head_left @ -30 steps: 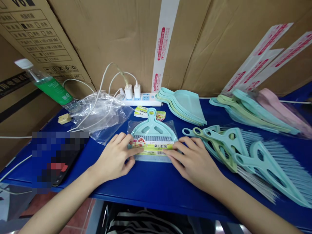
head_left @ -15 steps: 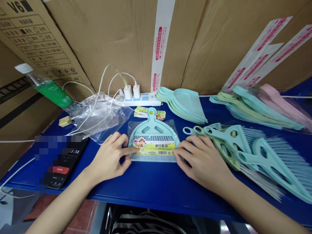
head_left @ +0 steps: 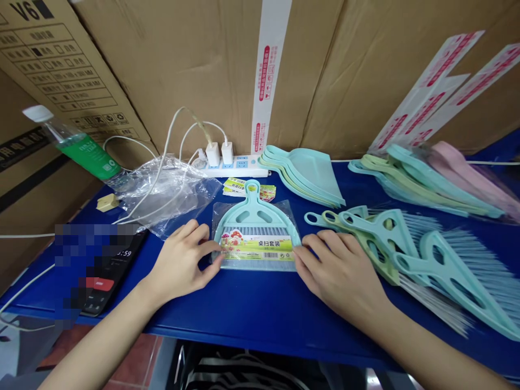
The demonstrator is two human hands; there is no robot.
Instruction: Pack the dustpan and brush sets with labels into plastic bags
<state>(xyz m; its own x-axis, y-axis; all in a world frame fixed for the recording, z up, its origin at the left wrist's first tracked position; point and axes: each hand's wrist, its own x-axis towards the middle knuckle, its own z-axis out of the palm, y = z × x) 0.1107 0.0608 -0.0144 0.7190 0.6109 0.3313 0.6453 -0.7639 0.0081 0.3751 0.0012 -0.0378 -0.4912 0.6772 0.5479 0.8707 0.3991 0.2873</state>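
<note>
**Bagged dustpan set (head_left: 255, 238), touched at both edges**

Smooth mint moulded-plastic dustpan (head_left: 254, 212) lies flat in a clear plastic bag (head_left: 216, 216), pale bristles showing beneath it, printed paper label (head_left: 257, 246) across the lower part. Sits mid-table on the blue table (head_left: 227, 319). Left hand (head_left: 179, 265): fingers curved, loosely together, tips against the bag's left side, no pinch. Right hand (head_left: 339, 271): slightly spread, resting flat, fingers along the bag's right edge, no pinch. To the right, nested dustpans (head_left: 304, 176) and long-bristled brushes (head_left: 455, 271) in mint and pale green. To the left, a crumpled clear plastic bag (head_left: 170, 195) lies under a white cable (head_left: 158, 181).
</note>
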